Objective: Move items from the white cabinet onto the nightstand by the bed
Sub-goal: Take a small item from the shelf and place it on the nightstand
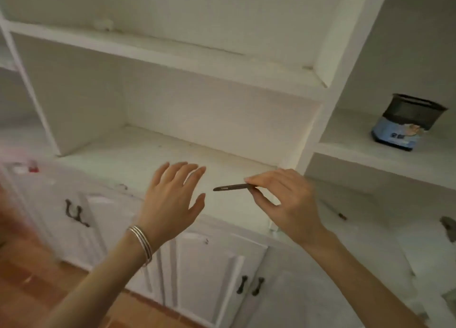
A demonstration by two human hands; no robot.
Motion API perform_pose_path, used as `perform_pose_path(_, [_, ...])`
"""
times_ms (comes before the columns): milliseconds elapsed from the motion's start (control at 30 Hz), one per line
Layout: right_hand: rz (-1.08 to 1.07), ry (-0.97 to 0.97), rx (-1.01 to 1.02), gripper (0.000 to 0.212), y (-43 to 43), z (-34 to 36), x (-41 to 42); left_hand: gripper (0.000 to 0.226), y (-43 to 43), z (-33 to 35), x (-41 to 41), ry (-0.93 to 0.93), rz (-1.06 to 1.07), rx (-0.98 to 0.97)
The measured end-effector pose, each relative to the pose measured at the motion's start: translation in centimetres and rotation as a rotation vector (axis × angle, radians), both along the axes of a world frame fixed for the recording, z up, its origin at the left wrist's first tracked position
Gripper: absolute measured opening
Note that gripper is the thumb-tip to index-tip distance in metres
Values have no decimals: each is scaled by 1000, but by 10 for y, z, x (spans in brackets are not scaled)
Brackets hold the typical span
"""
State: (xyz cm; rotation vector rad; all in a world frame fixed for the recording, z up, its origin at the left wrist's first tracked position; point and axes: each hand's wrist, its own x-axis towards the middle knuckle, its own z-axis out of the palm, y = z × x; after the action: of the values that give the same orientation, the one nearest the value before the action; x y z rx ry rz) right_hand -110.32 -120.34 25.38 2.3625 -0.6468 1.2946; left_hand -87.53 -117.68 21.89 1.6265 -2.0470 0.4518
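Right hand [283, 201] fingers pinch a dark pen [233, 187] — left hand [172, 199] spread, empty.

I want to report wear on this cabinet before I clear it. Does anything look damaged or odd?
Yes. The white cabinet has chipped, flaking paint along the upper shelf's front edge, and dark scuffs mark the lower doors. The right hand pinches a thin dark stick.

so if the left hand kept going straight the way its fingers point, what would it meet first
Probably nothing soon: the open left hand points up and into the middle shelf bay, so the bay's back wall comes first. Depth is unclear; it may graze the shelf.
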Motion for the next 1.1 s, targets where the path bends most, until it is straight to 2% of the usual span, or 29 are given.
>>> perform_pose_path(233, [349,82,221,11,-4,-52,117,53,122,-55,83,38,458,182])
perform_pose_path(467, [733,281,221,20,63,-71,259,48,288,-73,138,60,897,238])
perform_pose_path(600, [932,329,209,10,137,-80,328,54,380,-87,154,84,1151,280])
perform_pose_path(800, [1168,477,190,9,278,-101,416,59,513,-107,183,89,1453,345])
perform_pose_path(1000, [1300,530,207,9,418,-102,505,69,646,-101,238,100,1649,387])
perform_pose_path(1100, [1352,488,200,10,480,-95,545,66,701,-84,265,86,1706,326])
